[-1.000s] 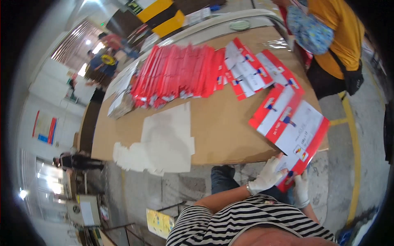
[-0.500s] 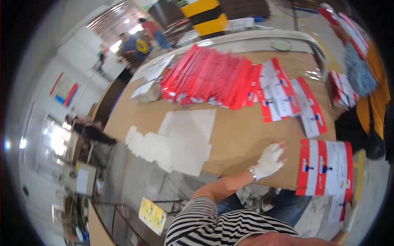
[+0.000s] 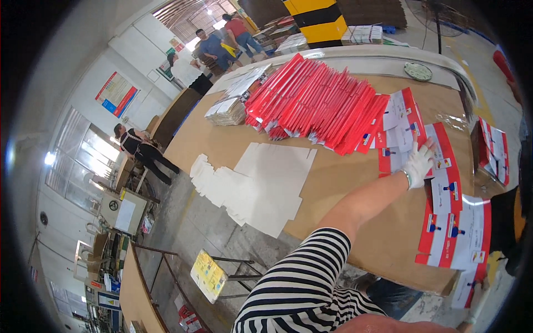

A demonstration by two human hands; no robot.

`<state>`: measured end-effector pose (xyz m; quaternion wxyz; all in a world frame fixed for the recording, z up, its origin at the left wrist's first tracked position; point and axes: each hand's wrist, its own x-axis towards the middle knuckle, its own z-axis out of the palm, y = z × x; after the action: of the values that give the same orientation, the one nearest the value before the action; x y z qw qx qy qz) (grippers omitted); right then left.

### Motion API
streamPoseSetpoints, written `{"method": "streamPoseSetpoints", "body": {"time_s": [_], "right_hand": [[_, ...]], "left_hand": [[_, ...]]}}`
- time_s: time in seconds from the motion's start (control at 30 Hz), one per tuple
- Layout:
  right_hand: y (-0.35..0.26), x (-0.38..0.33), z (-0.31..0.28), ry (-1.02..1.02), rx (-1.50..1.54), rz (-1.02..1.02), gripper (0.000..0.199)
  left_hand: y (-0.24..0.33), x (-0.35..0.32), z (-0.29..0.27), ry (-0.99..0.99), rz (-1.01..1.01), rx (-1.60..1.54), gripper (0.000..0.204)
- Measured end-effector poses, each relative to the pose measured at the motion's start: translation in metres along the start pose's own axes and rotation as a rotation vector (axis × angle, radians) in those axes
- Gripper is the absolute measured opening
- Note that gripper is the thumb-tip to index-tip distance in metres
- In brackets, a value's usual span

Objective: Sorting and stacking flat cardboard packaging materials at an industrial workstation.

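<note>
My left hand point(image 3: 419, 165), in a white glove with bare fingertips, reaches across the table. Its fingers are spread over flat red-and-white printed carton sheets point(image 3: 395, 108) at the right end of a long row. Low on the right, my right hand point(image 3: 482, 289) grips the lower edge of another flat printed carton point(image 3: 467, 236), partly hidden behind it. That carton stands at the table's right edge, overlapping a loose sheet point(image 3: 441, 191). Leaning red folded cartons point(image 3: 316, 105) fill the far middle of the table.
Bundled white cartons point(image 3: 227, 111) lie left of the red row. White torn cardboard point(image 3: 272, 183) covers the near left of the brown tabletop point(image 3: 344, 194). A box of printed cartons point(image 3: 491, 150) stands off the right edge, beside a person in dark clothing. A yellow-topped stool point(image 3: 208, 276) is below.
My left hand has gone from the near table edge to the sheets further right, its arm stretched out. My right hand still holds the carton. The whole view has shifted.
</note>
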<state>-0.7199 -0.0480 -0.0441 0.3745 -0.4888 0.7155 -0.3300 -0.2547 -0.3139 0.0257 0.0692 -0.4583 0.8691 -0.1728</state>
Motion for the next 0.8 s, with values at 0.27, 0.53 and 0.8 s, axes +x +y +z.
{"method": "streamPoseSetpoints", "body": {"time_s": [0.27, 0.53, 0.8], "right_hand": [[-0.019, 0.090, 0.042, 0.133, 0.115, -0.160, 0.044], [-0.156, 0.146, 0.123, 0.068, -0.302, -0.345, 0.030], [-0.189, 0.170, 0.204, -0.291, 0.160, -0.117, 0.026]], "left_hand": [[0.000, -0.010, 0.018, 0.105, -0.024, -0.147, 0.053], [-0.033, -0.045, 0.022, 0.175, 0.024, -0.138, 0.052], [-0.009, -0.030, 0.056, 0.283, 0.084, -0.076, 0.045]]}}
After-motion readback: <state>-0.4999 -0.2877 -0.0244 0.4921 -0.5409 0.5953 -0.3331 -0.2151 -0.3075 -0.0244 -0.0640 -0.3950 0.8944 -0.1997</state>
